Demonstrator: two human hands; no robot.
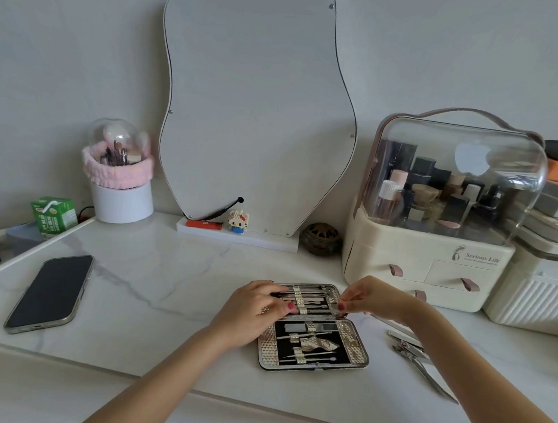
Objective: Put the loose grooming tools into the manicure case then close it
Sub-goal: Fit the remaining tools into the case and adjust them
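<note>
Open silver-framed manicure case (315,329) on white marble table (153,285): steadied by left hand (254,312); thin metal tool (327,310) pinched by right hand (370,298).

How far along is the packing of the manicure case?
Many tools already sit under the straps of the open manicure case. The right hand pinches a thin tool at the upper half while the left hand steadies it. Loose clippers remain on the counter; the case is unclosed.

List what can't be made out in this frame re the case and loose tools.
- Head view: tool tip in the right hand grip, too thin.
- Left end of the manicure case upper-half slots, covered by the left hand.
- Loose tools on the table: part behind the right forearm, count unclear.
- Case latch: too small to see.
</note>
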